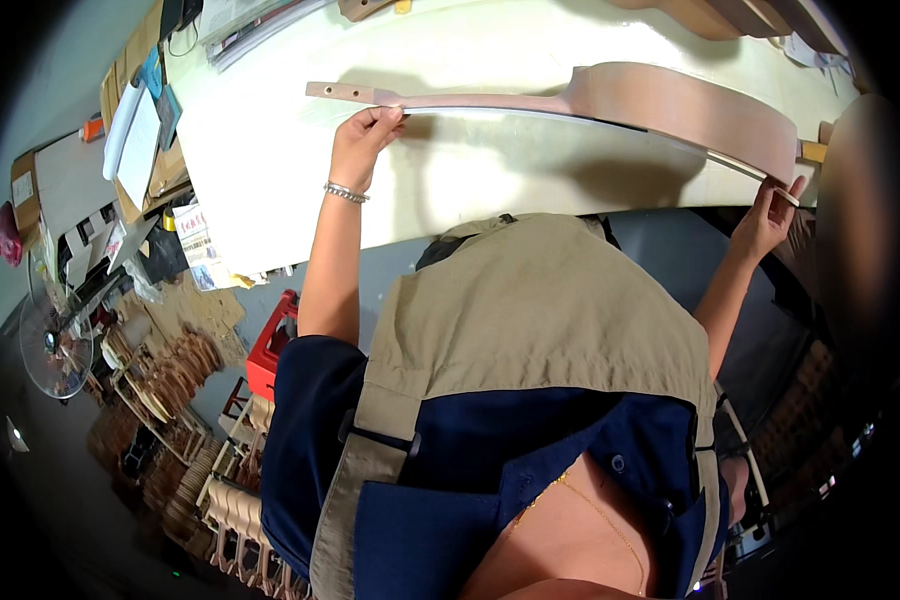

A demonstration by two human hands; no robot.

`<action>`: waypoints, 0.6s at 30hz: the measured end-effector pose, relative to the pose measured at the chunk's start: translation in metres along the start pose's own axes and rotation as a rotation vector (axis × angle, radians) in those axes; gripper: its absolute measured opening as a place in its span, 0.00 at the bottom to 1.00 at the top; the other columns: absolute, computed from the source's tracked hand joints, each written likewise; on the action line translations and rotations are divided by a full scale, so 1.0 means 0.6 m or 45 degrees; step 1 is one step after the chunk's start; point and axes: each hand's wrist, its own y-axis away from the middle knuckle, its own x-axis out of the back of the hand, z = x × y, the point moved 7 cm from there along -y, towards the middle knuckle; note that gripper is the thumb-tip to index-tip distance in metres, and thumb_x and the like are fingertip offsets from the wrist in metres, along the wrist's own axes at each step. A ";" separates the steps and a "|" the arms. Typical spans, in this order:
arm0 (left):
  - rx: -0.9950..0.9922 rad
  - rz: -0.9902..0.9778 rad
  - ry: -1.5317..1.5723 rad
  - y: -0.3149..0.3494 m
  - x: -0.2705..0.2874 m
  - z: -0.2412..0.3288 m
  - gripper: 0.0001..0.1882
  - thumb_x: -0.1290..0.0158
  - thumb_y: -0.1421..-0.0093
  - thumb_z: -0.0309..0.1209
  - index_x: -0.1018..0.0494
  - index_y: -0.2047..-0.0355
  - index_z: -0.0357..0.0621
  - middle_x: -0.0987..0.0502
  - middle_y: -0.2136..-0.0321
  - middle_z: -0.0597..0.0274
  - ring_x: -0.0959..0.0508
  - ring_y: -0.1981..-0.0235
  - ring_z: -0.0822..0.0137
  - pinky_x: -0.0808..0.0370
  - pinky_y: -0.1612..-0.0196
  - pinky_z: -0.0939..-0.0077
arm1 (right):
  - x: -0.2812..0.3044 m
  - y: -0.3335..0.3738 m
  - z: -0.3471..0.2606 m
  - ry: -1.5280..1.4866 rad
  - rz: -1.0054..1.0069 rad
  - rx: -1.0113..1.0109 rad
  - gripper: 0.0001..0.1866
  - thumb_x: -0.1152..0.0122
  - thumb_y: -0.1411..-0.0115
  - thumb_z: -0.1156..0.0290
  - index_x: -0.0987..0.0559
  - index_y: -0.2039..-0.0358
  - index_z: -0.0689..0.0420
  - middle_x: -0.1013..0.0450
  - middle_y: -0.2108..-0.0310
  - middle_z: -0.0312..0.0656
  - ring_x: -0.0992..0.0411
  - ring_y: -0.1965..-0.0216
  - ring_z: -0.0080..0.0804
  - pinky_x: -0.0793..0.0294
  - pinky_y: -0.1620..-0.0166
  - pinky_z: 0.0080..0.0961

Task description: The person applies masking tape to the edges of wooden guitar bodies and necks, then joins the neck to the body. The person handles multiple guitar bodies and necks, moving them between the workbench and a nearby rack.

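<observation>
Holding unfinished wooden guitar (685, 108) at counter (500, 185), spanning roughly 10 to 2 o'clock in view, side wall facing up. Pinching neck (490, 101) near headstock (340, 93) between thumb and fingers of left grip (360, 140), at 11 o'clock. Touching tail end with right grip (765, 225), between 2 and 3 o'clock; cannot tell if closed on it, partly hidden there. Cannot tell either if resting on counter or held off it.

Risks, as judged: could roll about long axis, being held only near the ends; could drop tail-first on a slip at right grip, denting on counter edge; could knock wood pieces (715, 15) between 1 and 2 o'clock if swung outward.

Pointing headstock to about 9 o'clock, body to 3; long axis near level, dipping slightly toward tail.
</observation>
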 end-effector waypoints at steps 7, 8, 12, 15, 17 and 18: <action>0.019 0.006 -0.099 -0.007 0.002 0.004 0.13 0.45 0.44 0.32 0.27 0.66 0.33 0.23 0.68 0.56 0.23 0.64 0.67 0.26 0.56 0.78 | -0.006 0.007 0.001 -0.036 0.069 0.024 0.30 0.49 0.43 0.84 0.46 0.40 0.65 0.35 0.50 0.46 0.34 0.51 0.29 0.32 0.48 0.22; 0.019 0.009 -0.112 -0.007 0.002 0.004 0.13 0.45 0.44 0.32 0.27 0.66 0.33 0.23 0.68 0.56 0.23 0.64 0.67 0.26 0.56 0.78 | -0.004 0.006 0.004 -0.042 0.068 0.026 0.31 0.48 0.44 0.85 0.46 0.40 0.65 0.35 0.50 0.46 0.34 0.51 0.29 0.32 0.48 0.23; 0.078 0.075 0.001 -0.005 0.000 0.004 0.12 0.44 0.45 0.31 0.27 0.66 0.33 0.23 0.69 0.57 0.24 0.63 0.68 0.26 0.57 0.78 | -0.005 0.007 0.004 -0.030 0.076 0.025 0.31 0.47 0.44 0.85 0.45 0.41 0.66 0.35 0.50 0.47 0.33 0.51 0.29 0.32 0.48 0.23; -0.037 0.306 -0.106 0.008 0.005 0.014 0.11 0.43 0.46 0.30 0.26 0.65 0.37 0.23 0.70 0.60 0.24 0.64 0.69 0.27 0.62 0.78 | -0.007 0.011 0.003 -0.021 0.086 0.057 0.31 0.48 0.44 0.86 0.45 0.41 0.66 0.35 0.50 0.46 0.34 0.51 0.29 0.31 0.48 0.23; -0.419 0.632 -0.664 0.030 0.009 0.041 0.10 0.42 0.47 0.29 0.26 0.65 0.40 0.24 0.71 0.62 0.25 0.65 0.69 0.29 0.66 0.77 | -0.013 0.013 -0.003 -0.049 0.120 0.060 0.31 0.48 0.45 0.87 0.45 0.41 0.66 0.34 0.51 0.46 0.34 0.51 0.30 0.31 0.48 0.24; -0.819 0.684 -0.685 0.056 -0.015 0.067 0.09 0.43 0.48 0.26 0.24 0.65 0.47 0.24 0.72 0.68 0.26 0.65 0.71 0.34 0.61 0.74 | -0.009 0.013 0.004 -0.100 0.114 0.054 0.31 0.48 0.45 0.86 0.45 0.41 0.66 0.34 0.51 0.46 0.33 0.51 0.30 0.32 0.48 0.24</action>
